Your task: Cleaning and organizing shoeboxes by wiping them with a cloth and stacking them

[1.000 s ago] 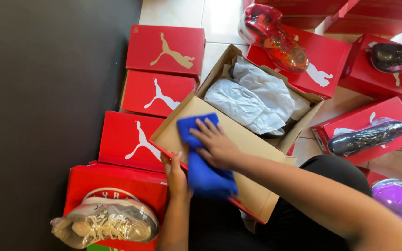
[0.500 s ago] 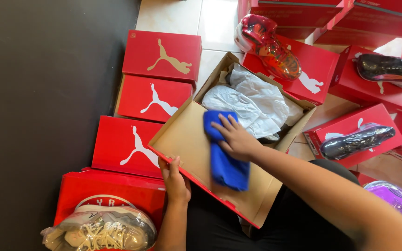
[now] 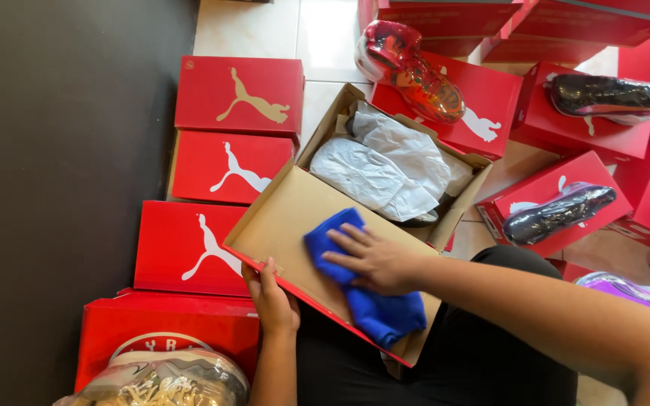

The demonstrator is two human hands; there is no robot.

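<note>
To the far left of both hands lay a dark floor covering (image 3: 62,203), and just left of them three closed red shoe boxes (image 3: 238,94) sat in a column on the floor. Below the left hand, a pale shoe wrapped in clear plastic (image 3: 163,383) rested on another red box (image 3: 167,327).

The left hand (image 3: 271,297) was closed around the near red edge of the open lid (image 3: 287,218), thumb on the inner cardboard face, evidently bracing the lid so that it would not shift under pressure. The right hand (image 3: 374,259) lay flat with fingers spread, pressing a blue cloth (image 3: 370,308) against the lid's inner face; it gripped nothing, only held the cloth down. The cloth trailed toward the lid's near right corner.

Beyond the right hand, the cardboard box (image 3: 457,199) stood open, holding crumpled white tissue paper (image 3: 385,165). Further right, a red shoe (image 3: 411,68), a black shoe (image 3: 611,94) and a dark glossy shoe (image 3: 558,214) each sat on its own red box, apparently for display. A purple shoe (image 3: 626,289) showed beside the right forearm.
</note>
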